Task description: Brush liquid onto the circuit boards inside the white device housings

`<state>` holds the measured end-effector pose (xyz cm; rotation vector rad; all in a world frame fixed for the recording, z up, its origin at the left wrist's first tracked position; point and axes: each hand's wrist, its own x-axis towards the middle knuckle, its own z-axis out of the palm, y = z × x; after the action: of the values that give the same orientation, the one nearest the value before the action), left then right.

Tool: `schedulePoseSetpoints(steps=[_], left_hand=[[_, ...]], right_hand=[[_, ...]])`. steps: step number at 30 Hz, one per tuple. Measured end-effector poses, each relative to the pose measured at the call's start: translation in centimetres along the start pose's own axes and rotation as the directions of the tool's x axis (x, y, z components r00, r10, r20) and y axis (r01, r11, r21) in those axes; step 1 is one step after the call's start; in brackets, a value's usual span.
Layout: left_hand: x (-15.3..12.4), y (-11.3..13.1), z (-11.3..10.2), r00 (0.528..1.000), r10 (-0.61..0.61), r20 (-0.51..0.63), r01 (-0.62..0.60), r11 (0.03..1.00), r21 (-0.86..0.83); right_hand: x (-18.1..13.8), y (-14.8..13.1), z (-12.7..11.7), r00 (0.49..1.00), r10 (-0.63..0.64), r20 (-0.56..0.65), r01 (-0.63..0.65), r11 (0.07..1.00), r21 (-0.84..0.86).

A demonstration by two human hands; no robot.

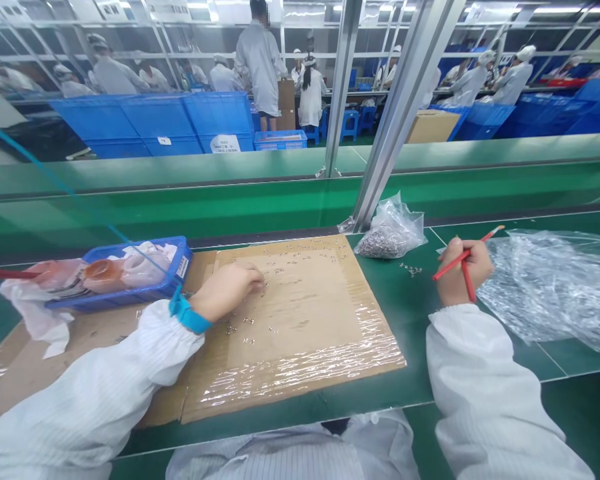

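My left hand (233,290), with a blue wrist strap (190,315), is over the cardboard sheet (325,333). Its fingers are curled downward and pressed together at the sheet's surface; whatever is between the fingertips is hidden. Small metal pieces (249,341) lie scattered around that hand and along the sheet's far edge. My right hand (463,270) is raised right of the cardboard, closed around a thin red paintbrush (447,267) with its bristles pointing up and right. A second red stick-like tool (469,283) juts downward from the same grip.
A blue basket (180,267) with stained tissue and an orange-brown container (103,275) stands at left. Behind the cardboard sit a clear bag of metal pieces (391,233) and a metal post (400,120). Clear plastic bags (555,287) lie at right. Several co-workers are farther back.
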<state>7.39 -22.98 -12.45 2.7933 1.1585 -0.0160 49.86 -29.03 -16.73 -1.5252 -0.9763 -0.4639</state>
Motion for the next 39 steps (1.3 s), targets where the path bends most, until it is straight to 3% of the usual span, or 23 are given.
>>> schedulePoseSetpoints(steps=[5, 9, 13, 19, 28, 32, 36, 39], left_hand=[[-3.2, 3.2, -0.2, 0.980, 0.112, 0.163, -0.074, 0.972, -0.223], [-3.5, 5.1, 2.0, 0.978, 0.128, 0.162, -0.096, 0.977, -0.193], [-1.9, 3.7, 2.9, 0.987, 0.112, 0.116, -0.100, 0.990, -0.103], [0.1, 0.6, 1.9, 0.997, -0.004, 0.082, 0.006, 1.000, -0.019], [-2.5, -1.5, -0.7, 0.994, -0.104, 0.046, 0.105, 0.994, -0.021], [-2.7, -1.9, 0.4, 0.995, -0.029, 0.093, 0.035, 0.997, -0.062], [-1.5, -1.7, 1.9, 0.998, -0.057, 0.027, 0.059, 0.995, -0.080], [-0.8, -1.5, 1.7, 0.998, -0.068, -0.005, 0.068, 0.995, -0.077]], right_hand=[[0.0, -0.3, -0.1, 1.000, -0.007, 0.008, 0.007, 1.000, 0.012], [0.0, -0.4, 0.0, 1.000, 0.015, 0.009, -0.015, 1.000, -0.006], [0.1, -0.3, 0.0, 1.000, 0.013, -0.009, -0.014, 0.999, -0.030], [-0.1, 0.0, 0.0, 1.000, 0.015, -0.003, -0.015, 1.000, -0.010], [0.1, -0.6, 0.0, 1.000, 0.014, -0.016, -0.014, 1.000, -0.007], [0.1, -0.9, 0.0, 1.000, 0.019, -0.015, -0.019, 1.000, 0.000], [0.1, -0.7, 0.0, 1.000, 0.024, -0.020, -0.024, 1.000, -0.013], [0.1, -0.5, 0.0, 0.999, 0.021, -0.027, -0.022, 1.000, -0.021]])
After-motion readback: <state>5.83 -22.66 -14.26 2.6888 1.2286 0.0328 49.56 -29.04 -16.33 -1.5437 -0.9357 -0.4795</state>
